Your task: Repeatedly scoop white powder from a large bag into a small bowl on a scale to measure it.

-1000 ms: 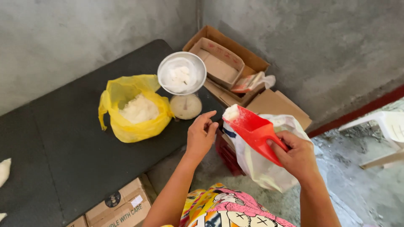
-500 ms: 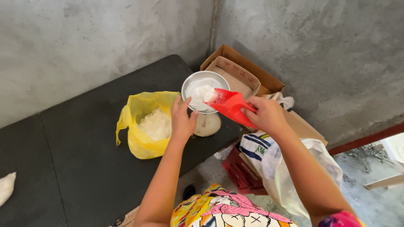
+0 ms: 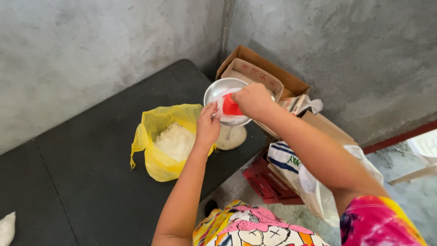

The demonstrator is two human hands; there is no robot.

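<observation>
The right hand (image 3: 252, 100) is closed around a red plastic scoop (image 3: 231, 107), gripping it from above with the fingers curled over the back end, and the scoop is tipped down inside a round metal pan (image 3: 217, 86) that sits on top of a small weighing scale with a pale round base (image 3: 233, 136). Some white material shows in the pan around the scoop's mouth, though how much is hard to tell since the hand covers most of it. The left hand (image 3: 207, 127) rests at the pan's rim at about 7 o'clock, fingers loosely bent and touching the edge; it does not seem to grip anything, only to steady the pan. The scale stands near the right edge of a dark counter (image 3: 91, 182), close to the corner of two grey concrete walls. Just beside the scale, at its 9 o'clock, an open yellow plastic bag (image 3: 154, 155) lies on the counter with a heap of white grains inside. Beyond the pan, at 1 o'clock, stacked open cardboard boxes (image 3: 268, 75) lean against the wall. Below the right forearm, at 4 o'clock from the scale, a large white sack with blue stripes (image 3: 284, 157) stands on the floor beside a red crate (image 3: 266, 182). A white plastic chair (image 3: 425, 150) shows at the far right edge.
</observation>
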